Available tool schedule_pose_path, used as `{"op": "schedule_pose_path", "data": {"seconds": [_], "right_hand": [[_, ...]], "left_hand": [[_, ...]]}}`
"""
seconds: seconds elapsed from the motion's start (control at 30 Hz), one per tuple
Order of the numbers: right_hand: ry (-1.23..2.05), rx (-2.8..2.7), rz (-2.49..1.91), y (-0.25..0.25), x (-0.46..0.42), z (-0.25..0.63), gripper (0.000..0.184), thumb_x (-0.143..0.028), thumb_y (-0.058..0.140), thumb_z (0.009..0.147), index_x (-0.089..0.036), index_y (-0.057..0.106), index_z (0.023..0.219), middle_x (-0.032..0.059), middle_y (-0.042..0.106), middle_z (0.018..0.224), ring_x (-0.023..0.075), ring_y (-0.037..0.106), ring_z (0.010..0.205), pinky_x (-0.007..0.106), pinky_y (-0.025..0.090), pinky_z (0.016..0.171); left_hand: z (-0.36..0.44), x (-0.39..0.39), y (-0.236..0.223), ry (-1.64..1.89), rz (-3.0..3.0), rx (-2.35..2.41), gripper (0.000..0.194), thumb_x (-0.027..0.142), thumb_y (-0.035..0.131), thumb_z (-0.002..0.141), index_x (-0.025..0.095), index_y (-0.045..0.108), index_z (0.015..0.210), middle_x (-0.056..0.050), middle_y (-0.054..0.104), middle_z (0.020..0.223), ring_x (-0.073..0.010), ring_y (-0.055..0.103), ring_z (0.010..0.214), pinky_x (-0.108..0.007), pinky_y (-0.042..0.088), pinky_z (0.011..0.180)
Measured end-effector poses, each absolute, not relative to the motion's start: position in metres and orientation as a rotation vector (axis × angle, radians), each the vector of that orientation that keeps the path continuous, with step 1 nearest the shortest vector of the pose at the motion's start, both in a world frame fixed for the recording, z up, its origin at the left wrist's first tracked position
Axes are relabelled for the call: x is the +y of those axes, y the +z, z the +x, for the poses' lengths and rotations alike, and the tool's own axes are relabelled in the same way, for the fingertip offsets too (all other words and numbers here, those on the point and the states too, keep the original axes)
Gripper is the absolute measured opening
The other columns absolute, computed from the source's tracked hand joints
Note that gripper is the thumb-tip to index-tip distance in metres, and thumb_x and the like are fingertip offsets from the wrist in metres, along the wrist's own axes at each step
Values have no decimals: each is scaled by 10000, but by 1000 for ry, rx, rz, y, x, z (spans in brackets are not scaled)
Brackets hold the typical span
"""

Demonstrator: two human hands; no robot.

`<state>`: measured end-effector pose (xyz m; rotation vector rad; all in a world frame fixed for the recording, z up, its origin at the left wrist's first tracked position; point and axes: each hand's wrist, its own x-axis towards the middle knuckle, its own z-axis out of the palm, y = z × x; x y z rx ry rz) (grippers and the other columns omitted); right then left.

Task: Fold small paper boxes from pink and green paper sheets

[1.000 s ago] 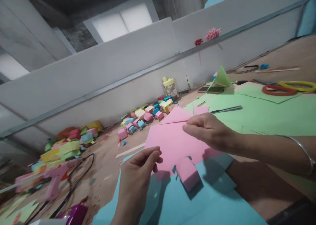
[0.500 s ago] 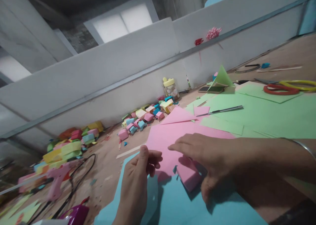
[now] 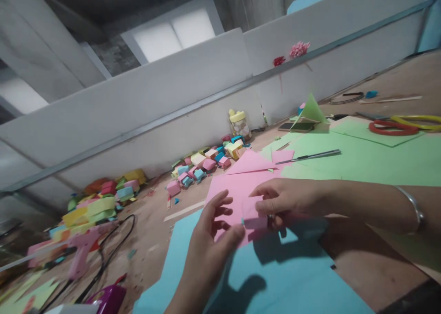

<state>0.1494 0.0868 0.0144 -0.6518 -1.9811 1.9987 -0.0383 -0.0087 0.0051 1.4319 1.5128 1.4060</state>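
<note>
A small folded pink paper box (image 3: 254, 216) is held just above a blue paper sheet (image 3: 272, 277). My right hand (image 3: 287, 199) pinches the box from the right, fingers closed on it. My left hand (image 3: 215, 245) meets it from the left, thumb against the box's lower corner and fingers partly spread behind it. Under both hands lies a larger pink sheet (image 3: 237, 185), with a folded pink triangle (image 3: 250, 161) behind it. A silver bangle (image 3: 411, 202) circles my right wrist.
Green sheets (image 3: 361, 160) cover the table at right, with a craft knife (image 3: 310, 156), red and yellow rings (image 3: 392, 128) and a phone (image 3: 298, 126). Heaps of small coloured paper boxes (image 3: 203, 162) line the wall. A pink glue gun (image 3: 81, 249) and cables lie at left.
My right hand dropped from the pink sheet's top edge to the small pink box and lifted it off the blue sheet. My left hand let go of the sheet's edge and came to the box.
</note>
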Motion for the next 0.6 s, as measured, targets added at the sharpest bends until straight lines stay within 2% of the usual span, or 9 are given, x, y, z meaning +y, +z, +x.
{"op": "schedule_pose_path", "data": {"seconds": [0.07, 0.17, 0.23, 0.33, 0.4, 0.47, 0.53, 0.6], "right_hand": [[2025, -2015, -660, 14, 86, 149, 535, -503, 626, 784, -102, 529, 1125, 13, 569, 721, 85, 499, 572, 206, 432, 550], [1901, -2195, -676, 13, 83, 147, 543, -544, 559, 814, -113, 520, 1142, 47, 601, 799, 120, 544, 640, 220, 422, 571], [1601, -2327, -773, 11, 84, 147, 542, -541, 498, 847, -120, 498, 1189, 99, 618, 936, 175, 573, 762, 267, 438, 654], [1019, -2382, -884, 8, 89, 147, 431, -440, 450, 885, -130, 520, 1176, 132, 591, 1090, 225, 549, 912, 306, 413, 758], [857, -2363, -889, 6, 93, 146, 294, -347, 428, 890, -137, 588, 1019, 96, 619, 983, 193, 550, 828, 274, 400, 697], [841, -2356, -902, 5, 95, 146, 260, -312, 425, 878, -142, 598, 784, 33, 608, 735, 137, 511, 635, 235, 366, 576], [863, -2373, -927, 6, 93, 145, 380, -368, 420, 880, -149, 521, 586, -19, 493, 524, 96, 412, 482, 218, 303, 479], [822, -2430, -943, 8, 88, 144, 483, -438, 387, 894, -156, 456, 508, -42, 386, 443, 78, 336, 424, 216, 251, 440]], "left_hand": [[-37, -11, 3, 1289, 1636, 1450, 674, 260, 783, 607, 284, 523, 1228, -51, 571, 1223, -216, 521, 1046, -298, 445, 816], [-36, -12, -4, 1107, 1763, 1455, 540, 199, 724, 660, 294, 578, 1171, -34, 625, 1153, -207, 571, 988, -305, 445, 827], [-35, -10, -8, 1076, 1710, 1562, 449, 194, 676, 666, 249, 622, 1108, -31, 670, 995, -188, 603, 840, -294, 467, 742], [-34, -6, -11, 1076, 1614, 1746, 457, 210, 677, 618, 206, 626, 1071, -3, 650, 794, -167, 579, 684, -274, 459, 632], [-34, -4, -11, 1068, 1610, 1814, 455, 218, 697, 593, 200, 626, 1042, 12, 623, 743, -158, 553, 630, -266, 439, 594], [-34, -3, -11, 1061, 1618, 1869, 437, 232, 711, 580, 200, 626, 1008, 19, 606, 738, -144, 523, 578, -261, 422, 567], [-33, -4, -10, 1069, 1619, 1905, 422, 266, 709, 594, 203, 617, 1001, 20, 601, 743, -141, 517, 556, -258, 419, 548], [-31, -5, -9, 1138, 1562, 1894, 456, 309, 709, 613, 208, 597, 1043, 9, 629, 768, -157, 563, 585, -266, 453, 569]]}}
